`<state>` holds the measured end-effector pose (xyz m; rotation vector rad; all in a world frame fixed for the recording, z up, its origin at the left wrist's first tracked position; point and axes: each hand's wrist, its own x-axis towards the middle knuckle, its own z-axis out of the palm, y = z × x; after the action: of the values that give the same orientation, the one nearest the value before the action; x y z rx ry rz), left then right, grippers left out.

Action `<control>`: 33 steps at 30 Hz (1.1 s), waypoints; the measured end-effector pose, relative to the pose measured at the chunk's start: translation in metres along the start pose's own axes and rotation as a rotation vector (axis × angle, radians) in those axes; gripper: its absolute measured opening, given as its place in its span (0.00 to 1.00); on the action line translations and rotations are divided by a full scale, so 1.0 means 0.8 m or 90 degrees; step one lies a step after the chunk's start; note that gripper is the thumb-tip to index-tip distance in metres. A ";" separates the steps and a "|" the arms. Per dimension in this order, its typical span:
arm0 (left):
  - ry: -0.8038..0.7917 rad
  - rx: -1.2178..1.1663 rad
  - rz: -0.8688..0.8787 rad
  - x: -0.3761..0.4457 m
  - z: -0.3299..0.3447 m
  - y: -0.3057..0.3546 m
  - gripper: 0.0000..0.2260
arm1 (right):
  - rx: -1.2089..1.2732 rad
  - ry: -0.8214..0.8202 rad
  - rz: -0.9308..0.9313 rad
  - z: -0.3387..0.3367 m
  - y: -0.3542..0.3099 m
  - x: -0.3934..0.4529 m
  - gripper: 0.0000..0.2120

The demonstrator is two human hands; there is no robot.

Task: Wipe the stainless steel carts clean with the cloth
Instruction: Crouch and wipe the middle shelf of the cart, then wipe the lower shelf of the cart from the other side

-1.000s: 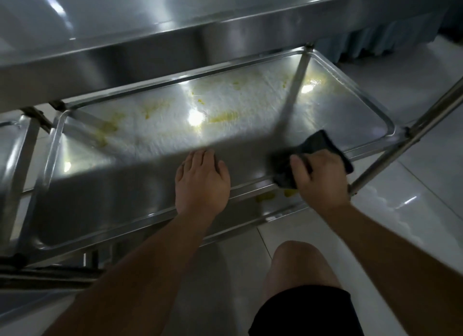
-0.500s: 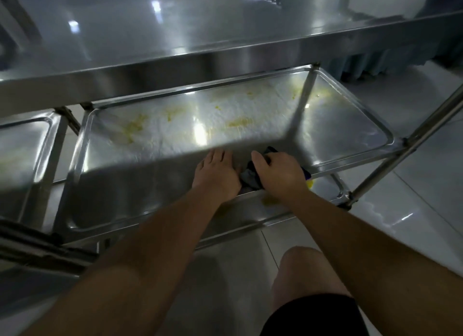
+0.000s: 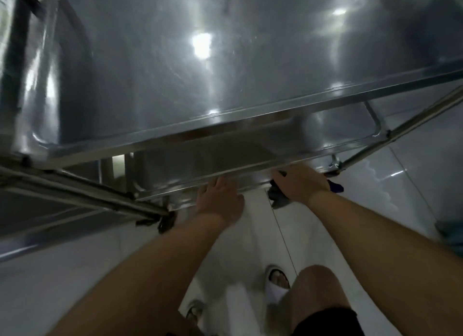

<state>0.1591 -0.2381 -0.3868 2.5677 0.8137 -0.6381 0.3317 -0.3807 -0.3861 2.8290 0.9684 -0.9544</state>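
Head view: right hand [image 3: 300, 182] gripping dark cloth [image 3: 278, 198] at cart shelf [image 3: 225, 160] rim, left hand [image 3: 219, 200] fingers flat beside

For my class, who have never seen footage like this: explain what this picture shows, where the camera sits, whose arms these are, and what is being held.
There is no machine here. The camera is worn on a person's head and looks down, so the arms are the wearer's own. In front stands a stainless steel cart with shelves at different heights. The left hand rests on the front edge of a lower shelf, holding nothing. The right hand grips a dark cloth at that same edge. Below are a pale tiled floor and the person's feet in sandals.
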 end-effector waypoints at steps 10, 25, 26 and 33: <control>-0.129 -0.057 -0.058 -0.189 -0.165 0.051 0.25 | 0.095 -0.068 0.205 -0.147 -0.025 -0.221 0.20; -0.064 -0.015 0.065 -0.336 -0.328 0.151 0.26 | 0.172 -0.023 0.232 -0.311 -0.024 -0.430 0.23; -0.055 -0.012 0.087 -0.340 -0.333 0.163 0.25 | 0.197 0.000 0.246 -0.317 -0.017 -0.440 0.23; -0.054 0.070 0.186 -0.342 -0.343 0.270 0.24 | 0.248 0.076 0.320 -0.348 0.068 -0.498 0.21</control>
<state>0.1749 -0.3956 0.0276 2.6644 0.3744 -0.7085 0.2652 -0.5930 0.0500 3.2190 0.0394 -0.9977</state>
